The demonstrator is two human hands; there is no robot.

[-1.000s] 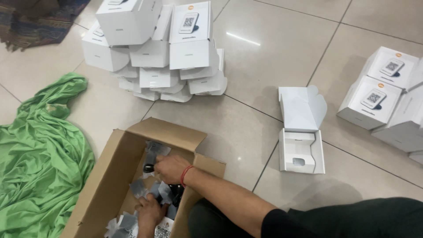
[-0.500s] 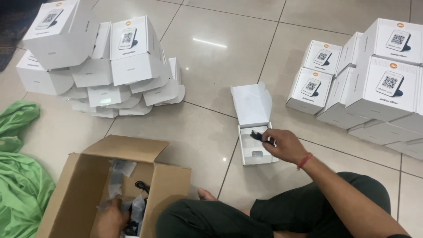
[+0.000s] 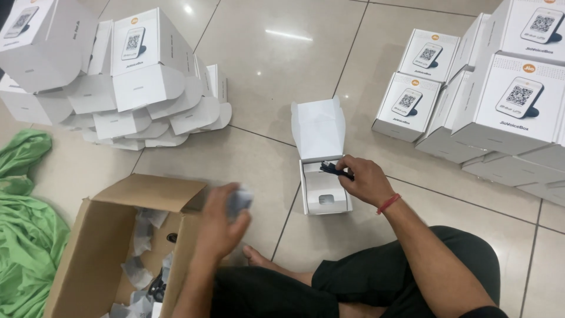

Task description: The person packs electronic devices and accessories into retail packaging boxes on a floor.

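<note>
The right hand (image 3: 365, 179) pinched a black cable (image 3: 335, 170) directly over the open white box (image 3: 322, 191), while the left hand (image 3: 223, 218), farther off, clutched a grey pouch (image 3: 240, 200).

Bright overhead light, floor tiles (image 3: 276, 70) glaring, left hand (image 3: 226, 215) motion-blurred

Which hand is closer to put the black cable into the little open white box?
The right hand, most likely. It already holds the black cable right over the open white box. The left hand is away by the cardboard box, gripping a small grey wrapped item.
</note>
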